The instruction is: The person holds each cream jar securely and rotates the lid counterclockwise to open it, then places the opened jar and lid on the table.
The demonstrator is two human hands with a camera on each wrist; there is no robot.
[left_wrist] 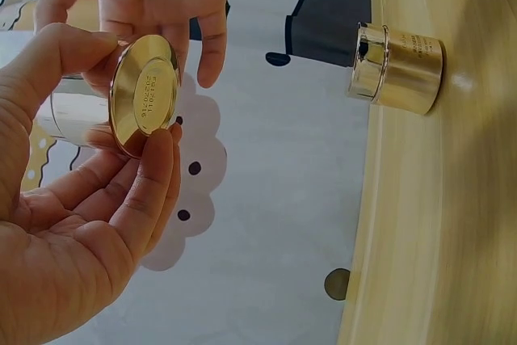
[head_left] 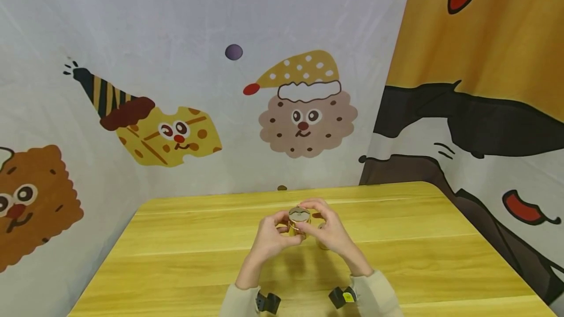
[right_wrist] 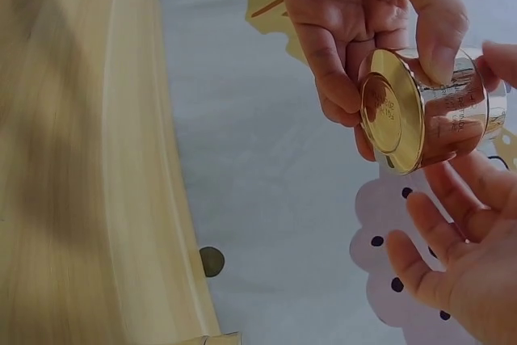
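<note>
Both hands hold a shiny gold jar (head_left: 299,215) above the table. My left hand (head_left: 270,236) grips its lower part, thumb on one side and fingers on the other. Stamped characters show on the jar's gold base (left_wrist: 153,94) in the left wrist view. My right hand (head_left: 328,229) is around the lid end, its thumb and index finger on opposite edges; the other fingers (right_wrist: 428,232) spread away from the jar. A second gold jar (left_wrist: 412,70) stands upright on the table, partly hidden by the right hand in the head view.
The wooden table (head_left: 189,253) spreads below the hands. Behind it hangs a pale curtain (head_left: 211,170) printed with cartoon snacks, with an orange and black printed part (head_left: 484,62) on the right. Dark wrist cameras (head_left: 268,302) sit at the cuffs.
</note>
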